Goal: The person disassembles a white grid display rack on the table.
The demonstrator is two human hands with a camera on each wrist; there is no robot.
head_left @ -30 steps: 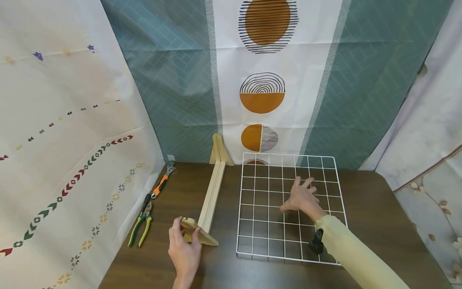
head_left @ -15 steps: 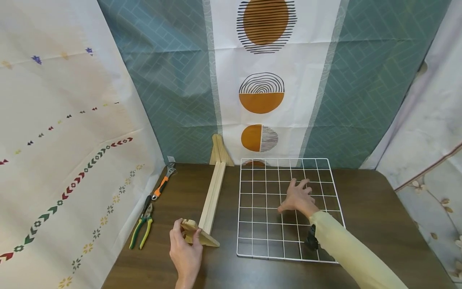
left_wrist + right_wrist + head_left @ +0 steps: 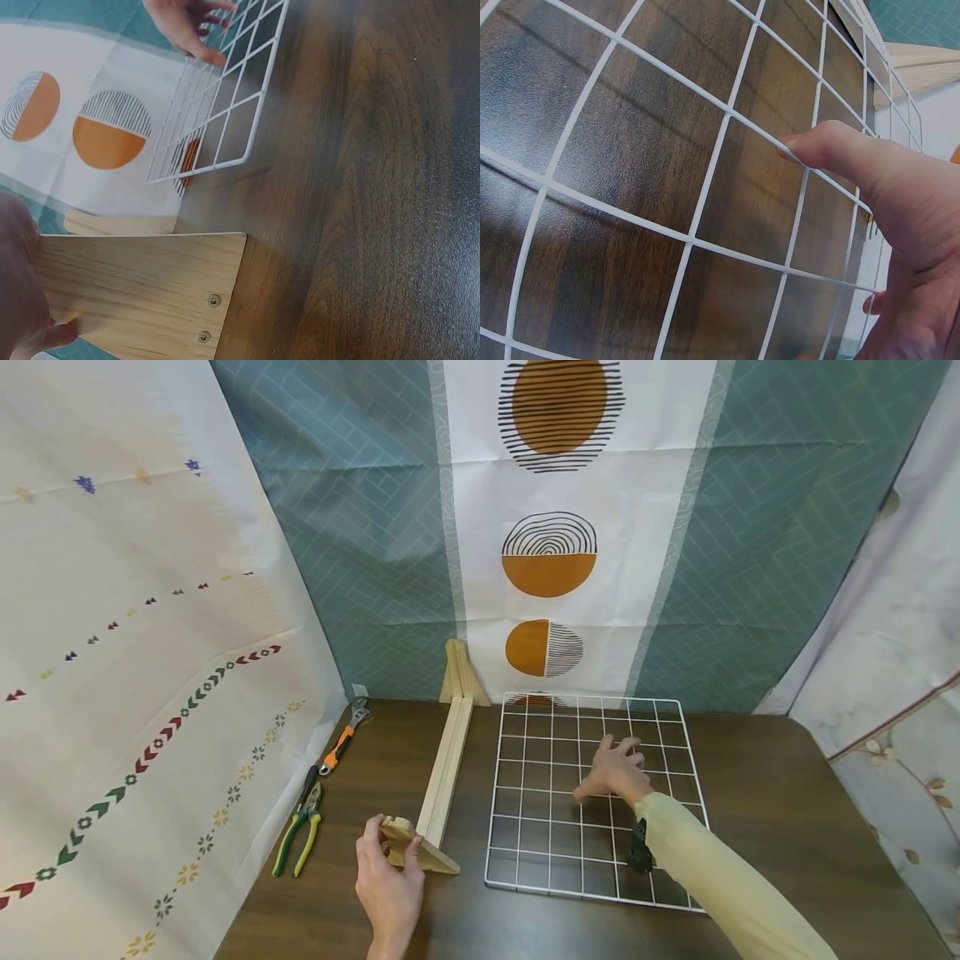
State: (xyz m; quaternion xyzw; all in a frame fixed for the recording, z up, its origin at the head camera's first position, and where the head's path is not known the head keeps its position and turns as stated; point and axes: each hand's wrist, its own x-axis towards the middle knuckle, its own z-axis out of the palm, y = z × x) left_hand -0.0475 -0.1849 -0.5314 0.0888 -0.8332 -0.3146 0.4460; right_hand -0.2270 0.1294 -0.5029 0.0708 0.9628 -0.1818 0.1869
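Left hand (image 3: 390, 885) grip pinching wooden stand (image 3: 420, 847); right hand (image 3: 613, 770) spread on wire grid (image 3: 555, 827); screws (image 3: 206, 319) only in wrist view

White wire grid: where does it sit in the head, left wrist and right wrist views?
Head: white wire grid flat on the table, centre-right, under the right hand.
Left wrist: its corner at top centre.
Right wrist: fills the frame.
Shared landmark: the right hand resting on it.

Your white wire grid (image 3: 592, 802) lay on the dark brown table (image 3: 765, 810). Left of it, the wooden stand (image 3: 442, 777) was pale, the pliers (image 3: 296, 835) green-and-yellow.
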